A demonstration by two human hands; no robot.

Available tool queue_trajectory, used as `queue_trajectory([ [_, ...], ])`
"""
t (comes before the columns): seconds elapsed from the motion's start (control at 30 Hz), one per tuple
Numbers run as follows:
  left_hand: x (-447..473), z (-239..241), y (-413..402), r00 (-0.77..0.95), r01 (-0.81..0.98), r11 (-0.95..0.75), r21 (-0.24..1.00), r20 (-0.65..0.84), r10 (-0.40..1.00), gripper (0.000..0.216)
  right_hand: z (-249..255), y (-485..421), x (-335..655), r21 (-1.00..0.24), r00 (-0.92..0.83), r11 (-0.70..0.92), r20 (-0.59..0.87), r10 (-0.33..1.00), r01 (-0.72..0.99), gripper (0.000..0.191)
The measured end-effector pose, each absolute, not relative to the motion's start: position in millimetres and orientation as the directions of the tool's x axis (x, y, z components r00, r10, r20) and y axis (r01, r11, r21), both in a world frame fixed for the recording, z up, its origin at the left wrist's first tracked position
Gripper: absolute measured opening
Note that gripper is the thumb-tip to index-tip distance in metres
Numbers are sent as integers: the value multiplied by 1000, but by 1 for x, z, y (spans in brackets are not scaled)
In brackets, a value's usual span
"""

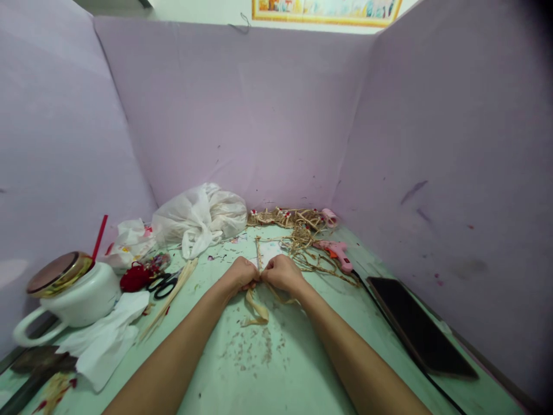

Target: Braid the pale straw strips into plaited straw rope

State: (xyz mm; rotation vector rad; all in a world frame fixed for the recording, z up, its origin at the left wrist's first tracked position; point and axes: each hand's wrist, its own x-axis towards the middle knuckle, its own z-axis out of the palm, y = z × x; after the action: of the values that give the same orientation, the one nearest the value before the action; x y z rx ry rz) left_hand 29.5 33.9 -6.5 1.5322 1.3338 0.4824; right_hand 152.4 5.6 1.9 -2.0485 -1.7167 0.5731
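Note:
My left hand point(242, 273) and my right hand point(283, 273) meet at the middle of the table, fingers closed in a pinch. Between them they grip a thin straw-coloured braid point(258, 249), whose finished length runs away from me past the fingertips. Loose flat strips point(260, 314) of the same material hang below the left hand, and another trails under the right wrist. The exact crossing of the strips is hidden by my fingers. A white patterned paper point(271, 250) lies just beyond the hands.
Rightward are a pink glue gun point(339, 253), braided cords point(305, 237) and a dark tablet-like slab point(421, 325). Leftward are black-handled scissors point(164, 284), pale strips point(175, 294), a red pompom-like bundle point(136, 278), a white lidded mug point(88, 297), tissue point(106, 337) and a hammer point(38, 369). A plastic bag point(201, 216) sits behind.

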Motion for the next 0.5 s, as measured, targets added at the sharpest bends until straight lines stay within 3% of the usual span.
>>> queue_trajectory([
  [0.13, 32, -5, 32, 270, 581, 79, 810, -283, 920, 10, 1, 4, 150, -662, 108, -166, -128, 986, 731, 11],
  [0.3, 23, -4, 35, 406, 558, 7, 830, -281, 870, 9, -2, 5, 152, -844, -46, -215, -271, 961, 492, 13],
  [0.37, 21, -3, 37, 457, 539, -17, 842, -275, 846, 9, -1, 5, 153, -822, -27, -196, -249, 968, 534, 15],
  [0.5, 19, 1, 37, 494, 493, -21, 870, -260, 830, 9, 1, 3, 155, -640, 11, -39, -48, 999, 767, 14],
])
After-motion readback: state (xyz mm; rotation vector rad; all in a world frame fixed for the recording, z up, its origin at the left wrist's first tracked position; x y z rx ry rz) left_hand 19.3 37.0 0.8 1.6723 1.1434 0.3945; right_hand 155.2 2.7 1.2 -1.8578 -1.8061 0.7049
